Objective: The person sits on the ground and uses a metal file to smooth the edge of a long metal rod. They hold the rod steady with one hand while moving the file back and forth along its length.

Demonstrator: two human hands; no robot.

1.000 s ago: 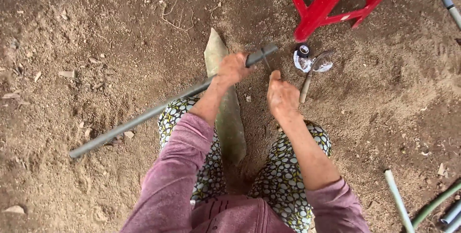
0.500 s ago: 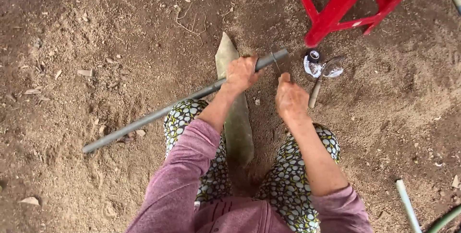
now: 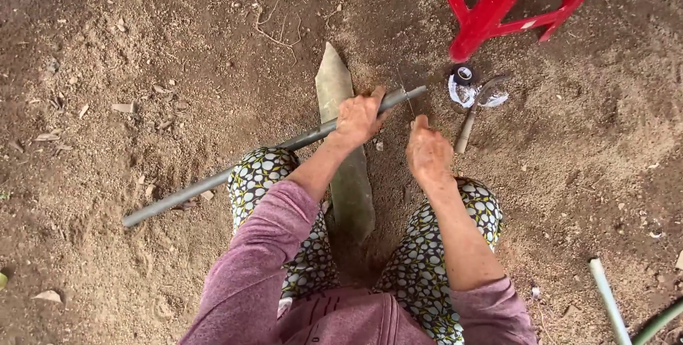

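Over bare dirt, left hand (image 3: 359, 119) fingers grasp a grey pipe (image 3: 213, 181); right hand (image 3: 427, 153) fingers pinch a thin blade (image 3: 407, 97).

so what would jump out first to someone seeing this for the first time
Probably the long grey pipe slanting across the dirt ground, gripped near its upper end by the left hand, with the right hand holding a thin blade against it. Next, the bright red stool at top right, and the pointed wooden plank running between the person's knees.
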